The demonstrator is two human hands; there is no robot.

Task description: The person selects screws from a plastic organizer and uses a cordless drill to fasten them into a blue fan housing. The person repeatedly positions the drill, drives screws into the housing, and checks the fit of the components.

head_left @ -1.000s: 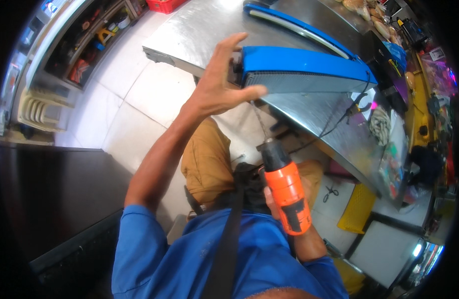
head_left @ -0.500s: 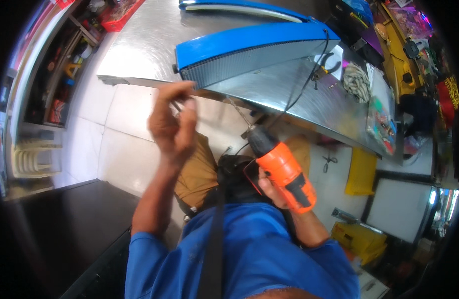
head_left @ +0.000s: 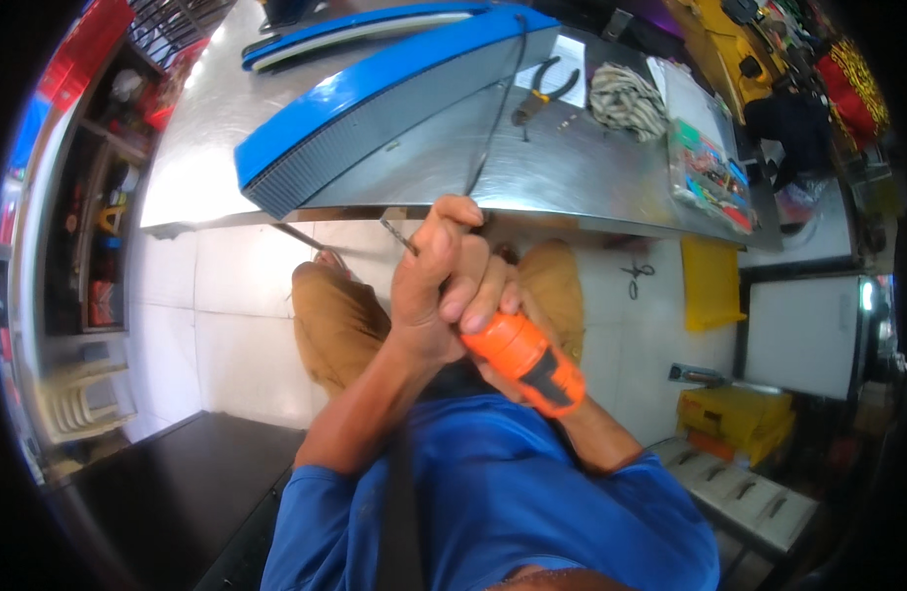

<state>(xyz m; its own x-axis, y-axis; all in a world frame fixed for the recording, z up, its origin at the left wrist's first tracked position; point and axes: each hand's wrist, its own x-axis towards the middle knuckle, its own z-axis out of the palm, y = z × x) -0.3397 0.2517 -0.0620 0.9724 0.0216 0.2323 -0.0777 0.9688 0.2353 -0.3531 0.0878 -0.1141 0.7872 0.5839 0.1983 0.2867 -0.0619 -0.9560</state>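
An orange and black cordless drill (head_left: 524, 362) is held in front of my lap, pointing up and to the left. My left hand (head_left: 444, 271) is wrapped around its front end, hiding the chuck. A metal drill bit (head_left: 398, 236) pokes out past the left thumb side, toward the table edge. My right hand (head_left: 500, 382) grips the drill from beneath; most of its fingers are hidden behind the drill's body and my left hand. On the metal table (head_left: 434, 177) ahead lies a long blue and grey ribbed housing (head_left: 375, 108), its near left corner at the edge.
Behind the housing lies a slim blue panel (head_left: 365, 34). Pliers (head_left: 544, 96), a crumpled striped cloth (head_left: 626, 100) and a clear case of small parts (head_left: 710, 177) sit to the right. A black cable (head_left: 495, 128) crosses the table. Scissors (head_left: 636, 279) lie on the floor.
My left hand has moved right and closed around the drill's front; before, it was apart, pinching a thin dark thing. The drill has shifted left and down. The view has shifted too.
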